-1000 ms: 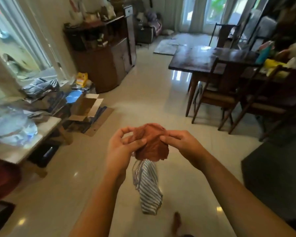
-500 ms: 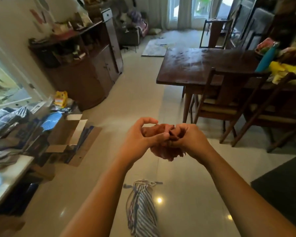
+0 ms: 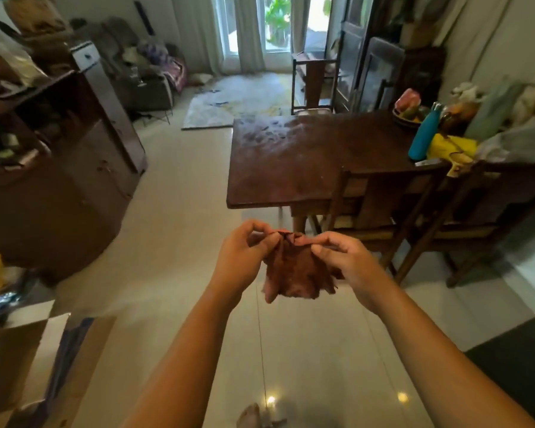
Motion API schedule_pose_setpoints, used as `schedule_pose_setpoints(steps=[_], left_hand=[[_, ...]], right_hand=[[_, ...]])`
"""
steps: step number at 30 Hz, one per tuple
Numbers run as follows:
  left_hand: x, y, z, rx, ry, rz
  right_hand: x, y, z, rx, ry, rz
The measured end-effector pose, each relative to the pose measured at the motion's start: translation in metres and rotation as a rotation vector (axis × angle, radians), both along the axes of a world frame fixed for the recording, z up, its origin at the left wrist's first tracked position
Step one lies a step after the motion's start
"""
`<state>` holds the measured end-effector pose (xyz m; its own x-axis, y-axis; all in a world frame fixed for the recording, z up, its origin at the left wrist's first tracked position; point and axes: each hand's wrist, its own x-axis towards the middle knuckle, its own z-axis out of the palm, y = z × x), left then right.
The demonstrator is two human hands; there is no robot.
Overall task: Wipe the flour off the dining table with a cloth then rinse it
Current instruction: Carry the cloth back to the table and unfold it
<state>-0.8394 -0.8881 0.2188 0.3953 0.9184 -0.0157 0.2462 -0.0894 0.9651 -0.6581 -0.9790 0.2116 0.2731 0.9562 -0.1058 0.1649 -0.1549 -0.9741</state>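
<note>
A rust-brown cloth (image 3: 295, 271) hangs in front of me at mid-frame, pinched along its top edge by both hands. My left hand (image 3: 243, 261) grips its left corner and my right hand (image 3: 346, 262) grips its right corner. The dark wooden dining table (image 3: 291, 162) stands ahead and slightly right, with whitish flour smears on its far part (image 3: 272, 129). The cloth is well short of the table, over the floor.
Two wooden chairs (image 3: 380, 211) are pushed in along the table's near side. A teal bottle (image 3: 424, 135), a fruit bowl and bags crowd the table's right end. A dark cabinet (image 3: 62, 180) stands left, cardboard boxes (image 3: 28, 359) lie at lower left.
The view has advanced toward the table and the striped cloth on the floor has dropped out of sight. My hands have spread the bunched cloth apart so it hangs open.
</note>
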Motion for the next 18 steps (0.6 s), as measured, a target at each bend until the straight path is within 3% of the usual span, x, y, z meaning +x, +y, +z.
schedule_pose_setpoints(steps=[8,14,18], left_hand=[[0.062,0.187,0.009,0.076,0.02,-0.183],[0.114,0.303,-0.019,0.059,0.099,-0.216],[0.146,0.376,-0.045,0.213,0.248,-0.187]], right_hand=[[0.057,0.147,0.002,-0.085,0.039,-0.168],[0.117,0.256,-0.008,-0.12,-0.016,-0.011],[0.169,0.34,-0.023,-0.178,-0.199,0.084]])
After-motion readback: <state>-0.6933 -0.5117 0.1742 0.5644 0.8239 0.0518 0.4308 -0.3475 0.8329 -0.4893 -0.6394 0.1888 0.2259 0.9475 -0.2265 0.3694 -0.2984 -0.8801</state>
